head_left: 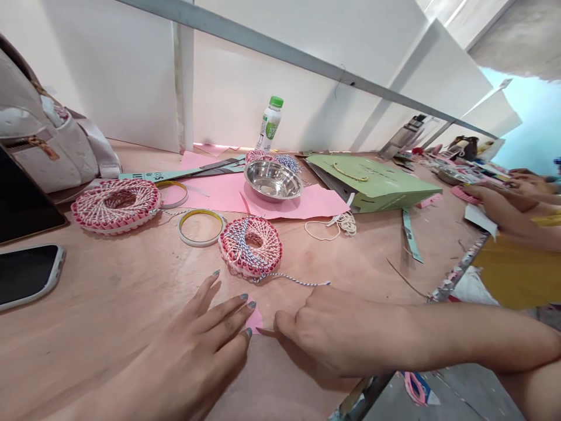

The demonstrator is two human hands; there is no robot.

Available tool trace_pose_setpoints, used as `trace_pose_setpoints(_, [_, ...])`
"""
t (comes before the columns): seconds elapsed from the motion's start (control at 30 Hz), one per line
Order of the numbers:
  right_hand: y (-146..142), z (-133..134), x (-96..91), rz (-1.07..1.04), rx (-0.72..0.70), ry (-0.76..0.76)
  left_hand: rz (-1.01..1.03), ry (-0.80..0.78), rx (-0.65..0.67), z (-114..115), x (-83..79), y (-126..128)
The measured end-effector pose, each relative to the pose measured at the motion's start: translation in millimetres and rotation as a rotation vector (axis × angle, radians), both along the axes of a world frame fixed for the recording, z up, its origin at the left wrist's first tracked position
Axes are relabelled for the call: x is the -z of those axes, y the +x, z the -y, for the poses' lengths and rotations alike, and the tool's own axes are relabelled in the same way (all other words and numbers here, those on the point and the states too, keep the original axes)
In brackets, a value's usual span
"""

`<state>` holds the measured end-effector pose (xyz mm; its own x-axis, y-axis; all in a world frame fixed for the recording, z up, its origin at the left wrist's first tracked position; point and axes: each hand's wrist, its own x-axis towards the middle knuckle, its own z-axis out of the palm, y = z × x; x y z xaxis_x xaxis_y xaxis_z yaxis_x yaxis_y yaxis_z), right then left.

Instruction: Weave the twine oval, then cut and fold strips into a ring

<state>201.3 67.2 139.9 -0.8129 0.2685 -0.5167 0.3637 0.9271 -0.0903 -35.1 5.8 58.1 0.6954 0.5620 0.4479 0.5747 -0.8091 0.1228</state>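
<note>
My left hand (pixel 205 345) lies flat on the wooden table, fingers outstretched, with some fingertips on a small piece of pink paper (pixel 254 320). Just right of that paper is my right hand (pixel 322 327), its fingers curled closed. A thin dark sliver runs from its thumb side toward the paper; whether it is a tool or a shadow I cannot make out. Above both hands sits a ring woven with red, white and blue cord (pixel 252 247), its loose cord end (pixel 298 282) trailing right toward my right knuckles.
Behind lie a second woven ring (pixel 117 204), tape rolls (pixel 201 228), pink paper sheets (pixel 214 193), a steel bowl (pixel 272 178), a bottle (pixel 269 126), white cord (pixel 344 223) and a green bag (pixel 377 178). A phone (pixel 30 275) lies left; another person's hands (pixel 495 202) work far right.
</note>
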Motion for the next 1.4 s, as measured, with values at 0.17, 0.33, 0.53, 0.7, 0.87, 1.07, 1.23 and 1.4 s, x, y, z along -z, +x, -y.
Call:
trace_pose_setpoints(0.17, [3,0,1.1,-0.001,0.003,-0.021,0.019,0.084,-0.023,-2,-0.1,3])
trace_pose_setpoints(0.33, [4,0,-1.9,0.082,0.040,-0.037,-0.027,0.111,-0.012,-2,-1.9,1])
trace_pose_setpoints(0.53, [8,0,-5.3,0.057,0.015,0.029,-0.031,0.098,-0.005,-4,-7.0,2])
trace_pose_setpoints(0.7, [9,1,-1.5,-0.007,0.004,0.051,-0.018,0.099,0.007,-5,-5.8,0])
trace_pose_setpoints(0.87, [4,-1,0.9,0.002,0.016,0.036,0.004,0.058,0.020,-3,1.6,0])
trace_pose_setpoints(1.07, [2,-1,-1.3,0.022,0.024,0.018,-0.043,0.054,0.027,-3,-4.0,-4])
trace_pose_setpoints(1.23, [-1,-1,-4.0,0.035,0.039,0.001,-0.059,0.005,0.030,-2,-8.4,-6])
trace_pose_setpoints(1.4, [-1,-1,-4.4,0.025,0.029,0.009,-0.028,-0.026,0.041,0,-5.1,-5])
